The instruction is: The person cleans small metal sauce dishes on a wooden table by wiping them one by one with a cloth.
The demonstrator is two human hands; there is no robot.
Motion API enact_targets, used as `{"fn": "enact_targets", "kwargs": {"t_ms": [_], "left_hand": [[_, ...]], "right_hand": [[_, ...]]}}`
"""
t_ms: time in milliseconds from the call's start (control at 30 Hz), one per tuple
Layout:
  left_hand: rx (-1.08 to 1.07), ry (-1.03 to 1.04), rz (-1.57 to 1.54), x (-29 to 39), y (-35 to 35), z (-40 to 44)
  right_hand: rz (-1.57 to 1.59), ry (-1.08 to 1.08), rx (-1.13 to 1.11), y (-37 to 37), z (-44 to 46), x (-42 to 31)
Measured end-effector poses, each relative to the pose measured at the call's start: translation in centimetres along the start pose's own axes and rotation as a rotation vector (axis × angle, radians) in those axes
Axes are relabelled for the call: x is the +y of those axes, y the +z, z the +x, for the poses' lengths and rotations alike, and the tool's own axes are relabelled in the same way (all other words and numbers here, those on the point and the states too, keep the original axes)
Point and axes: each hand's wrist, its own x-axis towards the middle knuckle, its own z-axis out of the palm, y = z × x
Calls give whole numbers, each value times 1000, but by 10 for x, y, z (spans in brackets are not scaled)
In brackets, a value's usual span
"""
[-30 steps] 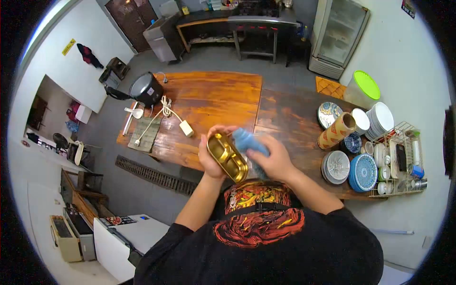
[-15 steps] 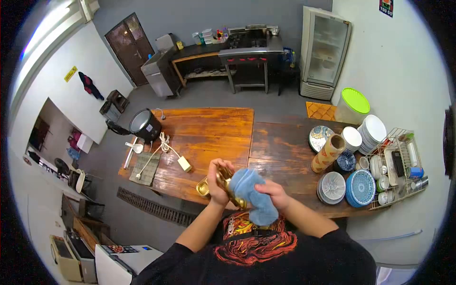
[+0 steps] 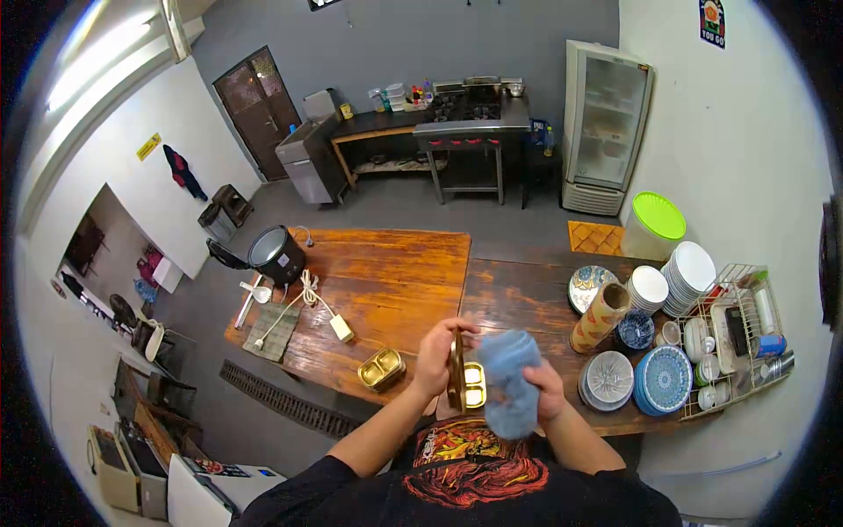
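My left hand [image 3: 434,358] grips a gold divided dish [image 3: 456,376], tilted up on its side so that mostly its edge faces me. In my right hand [image 3: 548,388] is a blue cloth [image 3: 509,395], bunched and slightly blurred, hanging just right of the dish. Behind them, a second gold dish [image 3: 475,385] with compartments shows partly on the table; the held dish and the cloth hide some of it. Left of my left hand, another gold two-compartment dish [image 3: 382,370] lies on the wooden table [image 3: 386,272].
A white power strip [image 3: 342,328] with its cord, a black rice cooker [image 3: 277,255] and a green mat [image 3: 274,332] occupy the left. To the right are a patterned cylinder [image 3: 601,318], blue plates [image 3: 665,379], white bowls [image 3: 690,268] and a wire dish rack [image 3: 746,325].
My left hand has moved slightly right and turned the dish onto its edge. The cloth has shifted right, away from the dish. The view has tilted upward, and more gold dishes show.
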Motion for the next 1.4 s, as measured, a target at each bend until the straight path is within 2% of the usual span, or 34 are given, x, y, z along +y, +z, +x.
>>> {"fn": "enact_targets", "kwargs": {"t_ms": [33,167,233,267,367,400,500,533,667,700,733,833,867,933,1000,1067,1100,1167,1233,1267,1333,1400], "left_hand": [[-1,6,1,-3,6,1],[163,-4,-9,-27,40,-1],[175,-35,-59,-40,39,-5],[192,-63,-107,-47,36,-7],[213,-112,-207,-59,35,-7],[255,-109,-85,-60,39,-9],[389,-103,284,-59,53,-17],[393,-103,283,-57,58,-18],[427,-109,-366,-42,77,-23],[365,-162,-498,-28,83,-25],[304,-215,-628,-18,86,-27],[308,-322,-587,-35,90,-63],[355,-374,-647,-45,88,-73],[405,-418,-715,-49,81,-78],[424,-574,-685,-41,70,-76],[442,-562,-664,-43,67,-76],[457,-554,-645,-45,67,-76],[485,-540,-611,-49,67,-79],[499,-552,-637,-37,68,-77],[503,-559,-654,-27,69,-73],[510,-571,-690,-11,66,-69],[433,-580,-741,-11,54,-72]], "right_hand": [[-3,-3,-4,2,2,-7],[-1385,-163,87,31,13,-30],[-1289,-469,66,4,16,10],[-1291,-472,67,7,12,6],[-1521,-117,-21,24,-5,-21],[-1556,19,-33,29,-8,-30],[-1475,-50,-36,-1,-13,-18],[-1476,-49,-40,-12,-13,-14],[-778,-11,-88,-52,-11,-6],[-778,-12,-89,-53,-10,-7],[-628,32,-76,-53,-9,-6],[-179,172,-35,-52,-9,-3],[-182,176,-36,-53,-9,-3],[-407,212,-91,-58,-9,-4],[-627,244,-151,-59,-5,-3],[-903,443,-152,-59,-3,-15],[-903,451,-156,-59,-3,-21],[-1119,428,-220,-61,-1,-35],[-1344,367,-195,-67,4,-48],[-1350,374,-197,-66,8,-53],[-1339,187,103,-60,15,-58],[-1382,-146,245,-41,26,-46]]}}
